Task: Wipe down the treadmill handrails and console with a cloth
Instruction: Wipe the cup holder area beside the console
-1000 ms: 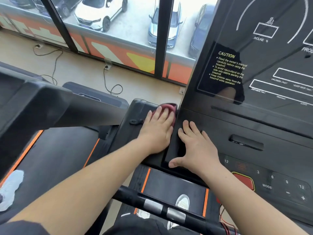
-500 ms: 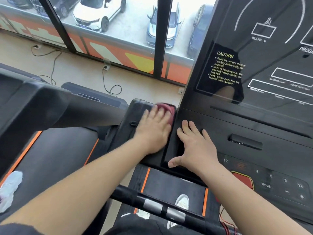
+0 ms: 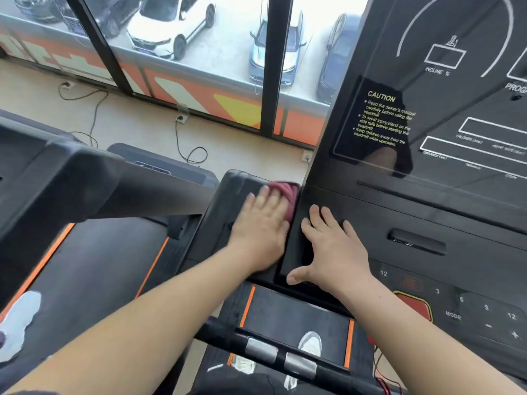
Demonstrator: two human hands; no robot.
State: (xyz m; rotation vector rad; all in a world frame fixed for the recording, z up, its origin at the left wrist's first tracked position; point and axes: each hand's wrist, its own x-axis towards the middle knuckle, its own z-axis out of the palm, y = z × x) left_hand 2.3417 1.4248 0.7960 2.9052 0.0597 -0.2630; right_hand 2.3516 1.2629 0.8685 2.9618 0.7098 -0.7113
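My left hand (image 3: 261, 226) lies flat with straight fingers on a dark red cloth (image 3: 285, 192), pressing it onto the black left wing (image 3: 225, 201) of the treadmill console. Only the cloth's far edge shows past my fingertips. My right hand (image 3: 330, 249) rests flat, fingers spread, on the console's lower panel (image 3: 427, 220) just right of the cloth. The glossy display (image 3: 456, 115) with a caution label rises behind it. A black handrail bar (image 3: 228, 337) with metal sensor plates crosses below my arms.
A second treadmill (image 3: 71, 201) stands close on the left, its belt edged in orange. Keypad buttons and a red stop button (image 3: 413, 306) sit at the lower right. Floor sockets and cables (image 3: 182, 138) lie before the window wall. My shoes show on the belt (image 3: 296, 323) below.
My left hand has slid the cloth a little to the left and forward along the console wing. My right hand has stayed planted on the panel.
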